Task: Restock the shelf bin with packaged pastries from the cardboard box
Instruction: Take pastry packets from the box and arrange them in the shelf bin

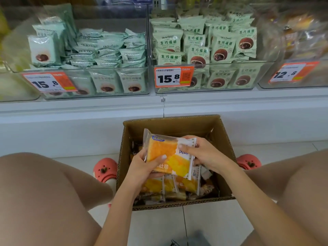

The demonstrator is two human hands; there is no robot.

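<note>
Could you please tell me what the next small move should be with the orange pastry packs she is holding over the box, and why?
Probably lift the orange pastry packs clear of the cardboard box. Both the left hand and right hand already grip them above the box. Which shelf bin suits them is unclear.

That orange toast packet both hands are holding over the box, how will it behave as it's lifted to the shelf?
The orange toast packet probably weighs little for its size: sliced bread shows through the film. Its glossy wrapper looks slick, so it may slide in the grip of the left hand and right hand. Likely soft, so squeezing could dent it.
</note>
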